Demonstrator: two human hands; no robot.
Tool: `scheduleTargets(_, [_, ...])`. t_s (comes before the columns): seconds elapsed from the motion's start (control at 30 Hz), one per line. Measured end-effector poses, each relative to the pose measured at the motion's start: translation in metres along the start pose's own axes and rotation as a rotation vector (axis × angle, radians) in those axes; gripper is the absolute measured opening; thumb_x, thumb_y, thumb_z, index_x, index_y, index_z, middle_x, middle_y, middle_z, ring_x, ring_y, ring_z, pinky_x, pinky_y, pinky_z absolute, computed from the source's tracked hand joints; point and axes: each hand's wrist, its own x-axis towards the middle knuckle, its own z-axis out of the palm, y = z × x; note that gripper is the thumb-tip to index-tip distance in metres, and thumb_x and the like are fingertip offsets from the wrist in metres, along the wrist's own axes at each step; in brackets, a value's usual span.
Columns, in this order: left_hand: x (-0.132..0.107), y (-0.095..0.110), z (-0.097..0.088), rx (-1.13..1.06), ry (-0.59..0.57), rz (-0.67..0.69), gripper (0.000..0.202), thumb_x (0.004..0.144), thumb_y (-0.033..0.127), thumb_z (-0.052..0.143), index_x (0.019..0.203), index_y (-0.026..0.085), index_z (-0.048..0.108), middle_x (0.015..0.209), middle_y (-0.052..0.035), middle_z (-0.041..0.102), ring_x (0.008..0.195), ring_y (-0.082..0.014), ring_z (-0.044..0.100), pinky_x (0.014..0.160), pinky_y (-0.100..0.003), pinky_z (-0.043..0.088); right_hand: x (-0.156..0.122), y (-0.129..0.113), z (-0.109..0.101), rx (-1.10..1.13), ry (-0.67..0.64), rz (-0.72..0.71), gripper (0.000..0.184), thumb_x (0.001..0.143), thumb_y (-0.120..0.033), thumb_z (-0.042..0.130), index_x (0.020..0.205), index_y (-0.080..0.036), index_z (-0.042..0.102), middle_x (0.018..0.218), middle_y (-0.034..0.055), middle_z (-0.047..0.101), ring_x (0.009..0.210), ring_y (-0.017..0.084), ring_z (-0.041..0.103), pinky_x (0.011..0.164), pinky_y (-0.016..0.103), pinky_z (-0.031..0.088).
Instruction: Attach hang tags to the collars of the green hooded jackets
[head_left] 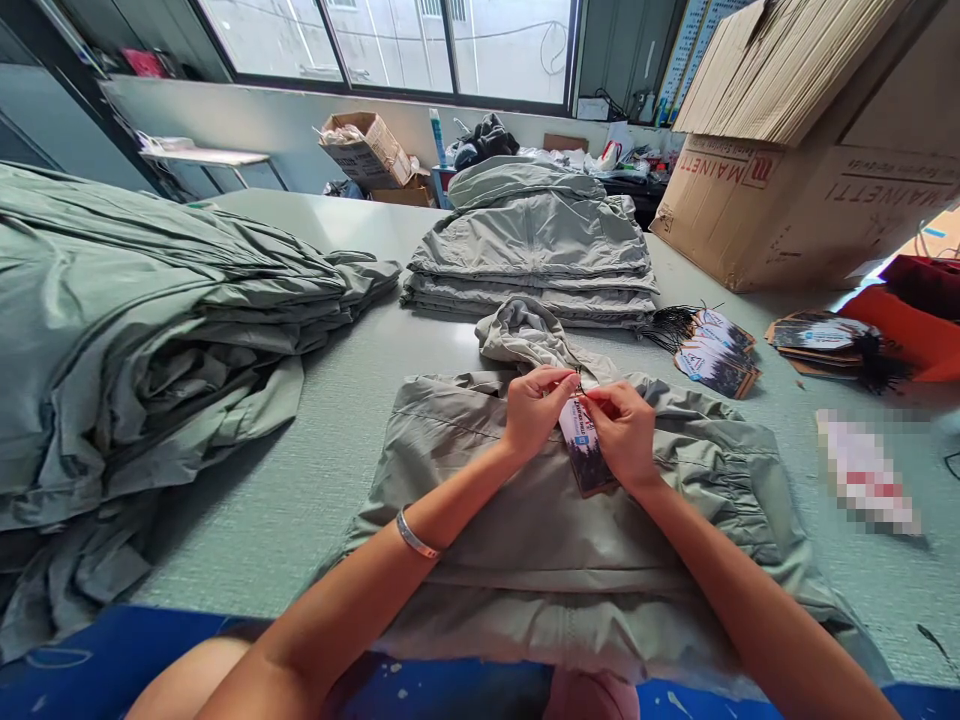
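A grey-green jacket (pixel 525 540) lies spread on the table in front of me, its collar end pointing away. Over its upper part hangs a hang tag (pixel 585 450) with a dark forest print, on a black string. My left hand (pixel 536 405) pinches the string between thumb and forefinger. Close beside it, my right hand (pixel 624 430) is closed on the top of the tag, near the same string. Both hands nearly touch at the jacket's collar (pixel 525 335). Exactly how the string runs between the fingertips is too small to make out.
Folded jackets (pixel 532 240) are stacked behind. A large heap of similar garments (pixel 135 330) fills the left. Strung tags (pixel 716 350) and another tag pile (pixel 817 335) lie to the right, near an orange item (pixel 911 335). A big cardboard box (pixel 787 210) stands at back right.
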Motion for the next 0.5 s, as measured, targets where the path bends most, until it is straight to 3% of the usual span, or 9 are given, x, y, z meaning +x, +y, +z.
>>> scheduleTargets(0.23, [-0.001, 0.006, 0.000, 0.079, -0.047, 0.073, 0.015, 0.079, 0.028, 0.068, 0.076, 0.014, 0.073, 0.076, -0.0038, 0.068, 0.070, -0.0127, 0.060, 0.064, -0.023, 0.048, 0.004, -0.007, -0.006, -0.037, -0.032, 0.010, 0.014, 0.082, -0.029, 0.066, 0.088, -0.018, 0.073, 0.077, 0.0019, 0.061, 0.058, 0.012, 0.048, 0.058, 0.028, 0.043])
scheduleTargets(0.5, [-0.007, 0.009, 0.001, 0.226, -0.176, 0.273, 0.018, 0.087, 0.031, 0.063, 0.084, 0.017, 0.074, 0.081, -0.0060, 0.067, 0.074, -0.0144, 0.060, 0.070, -0.026, 0.050, 0.011, -0.016, -0.018, 0.135, -0.002, 0.037, 0.016, 0.081, -0.033, 0.068, 0.085, -0.020, 0.076, 0.078, 0.0026, 0.062, 0.069, 0.015, 0.054, 0.057, 0.027, 0.042])
